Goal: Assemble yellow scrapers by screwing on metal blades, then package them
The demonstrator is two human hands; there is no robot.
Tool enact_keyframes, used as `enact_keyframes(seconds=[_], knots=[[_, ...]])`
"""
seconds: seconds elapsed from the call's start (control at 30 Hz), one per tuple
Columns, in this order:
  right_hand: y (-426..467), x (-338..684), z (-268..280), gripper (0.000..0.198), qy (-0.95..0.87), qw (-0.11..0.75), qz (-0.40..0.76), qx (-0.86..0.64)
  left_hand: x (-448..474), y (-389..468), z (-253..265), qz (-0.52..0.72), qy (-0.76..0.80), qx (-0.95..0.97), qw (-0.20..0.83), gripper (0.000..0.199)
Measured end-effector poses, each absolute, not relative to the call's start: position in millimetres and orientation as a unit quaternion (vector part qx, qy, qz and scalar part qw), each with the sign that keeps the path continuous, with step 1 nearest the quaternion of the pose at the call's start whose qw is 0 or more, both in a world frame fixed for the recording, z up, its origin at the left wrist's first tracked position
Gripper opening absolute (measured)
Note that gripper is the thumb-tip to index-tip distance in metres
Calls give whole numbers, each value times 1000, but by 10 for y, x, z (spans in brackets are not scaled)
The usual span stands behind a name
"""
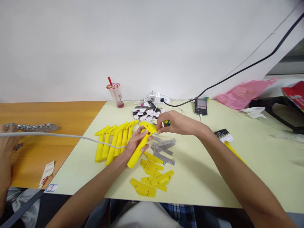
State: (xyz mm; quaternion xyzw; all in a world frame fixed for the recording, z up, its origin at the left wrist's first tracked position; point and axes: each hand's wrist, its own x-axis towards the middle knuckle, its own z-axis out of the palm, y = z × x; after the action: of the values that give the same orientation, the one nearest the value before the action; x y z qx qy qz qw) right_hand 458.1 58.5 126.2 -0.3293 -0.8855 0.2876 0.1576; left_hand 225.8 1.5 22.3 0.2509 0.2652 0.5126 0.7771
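Observation:
My left hand (136, 141) is closed around a yellow plastic scraper handle (137, 154), tilted with its wide head up and to the right. At that head, the fingers of my right hand (169, 123) are pinched together. A short green-and-yellow tool handle (167, 123) pokes out of my right hand; the rest of it is hidden. Several similar yellow scraper handles (111, 148) lie in a row left of my left hand. Below my hands are flat yellow cover plates (143, 187) with small holes. Grey metal blades (165, 145) lie in a loose pile under my right hand.
Black-and-white cards (144, 112) are heaped near the wall beside a power strip (163, 100). A cup with a red straw (116, 95) and a phone (201, 106) stand at the back. A grey cable (78, 136) crosses the left side. Another person's hand (7, 139) is far left.

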Motion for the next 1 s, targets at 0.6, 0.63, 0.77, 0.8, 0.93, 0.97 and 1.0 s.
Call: enact_keyframes(seconds=[0.6,0.63,0.77,0.8,0.93,0.97,1.0], knots=[[766,4744,1168,45,-870,60,346,-347,2242,10,210,491,270,271,783,44],[764,4748,1177,45,-869,64,347,-348,2243,6,223,495,267,268,782,43],[761,4748,1191,41,-872,84,356,-326,2224,9,247,493,264,259,787,42],[764,4743,1186,40,-872,89,357,-322,2218,14,245,493,264,256,788,42],[773,4706,1147,35,-872,98,349,-329,2209,31,229,495,257,243,794,41],[774,4694,1134,33,-871,100,345,-335,2212,34,228,496,255,240,794,40],[776,4682,1120,32,-870,104,341,-341,2216,38,230,498,256,237,794,39]])
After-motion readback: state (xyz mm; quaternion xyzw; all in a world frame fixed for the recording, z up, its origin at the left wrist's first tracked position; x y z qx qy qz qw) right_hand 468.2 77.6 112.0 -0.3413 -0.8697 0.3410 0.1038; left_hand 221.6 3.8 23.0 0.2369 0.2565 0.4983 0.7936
